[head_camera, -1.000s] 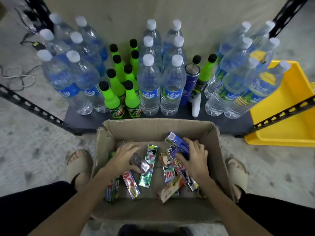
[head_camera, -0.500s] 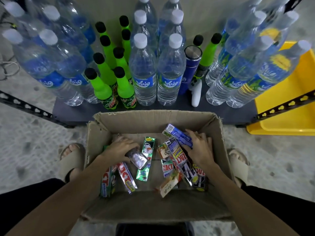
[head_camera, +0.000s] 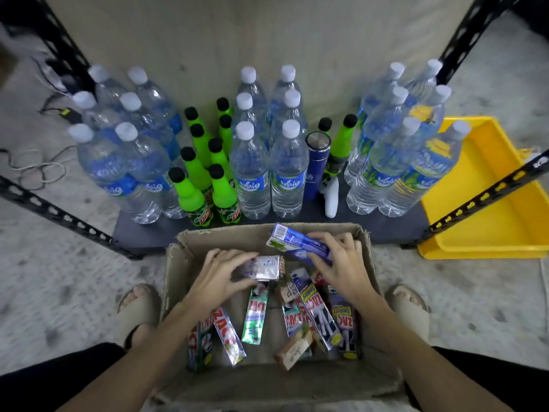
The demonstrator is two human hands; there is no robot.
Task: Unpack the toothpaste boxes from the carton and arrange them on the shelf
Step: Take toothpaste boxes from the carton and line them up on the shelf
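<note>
Head view, looking down into the carton (head_camera: 175,281) on the floor, butted against the front edge of the shelf (head_camera: 142,233).

Left hand (head_camera: 217,278): fingers curled round a silver box (head_camera: 264,267), held just above the loose boxes in the carton's middle. Grip closed on it, thumb below, fingers on top.

Right hand (head_camera: 344,272): fingers wrapped over one end of a blue box (head_camera: 294,242), raised near the carton's far wall, its free end pointing left and up toward the shelf. Grip closed on it.

Remaining toothpaste boxes (head_camera: 315,313) lie flat and jumbled on the carton floor, several overlapping; a green box (head_camera: 255,316) lies near the centre, a brown box (head_camera: 292,349) close to the near wall.

Shelf: water bottles (head_camera: 255,171) stand upright in groups at left, centre and right; green bottles (head_camera: 190,194) between the left and centre groups, two more behind a blue flask (head_camera: 316,168). A white object (head_camera: 332,200) lies just beside the flask; cannot tell what it is.

Yellow tray (head_camera: 505,233) on the floor right of the shelf. Sandalled feet (head_camera: 139,307) either side of the carton.
</note>
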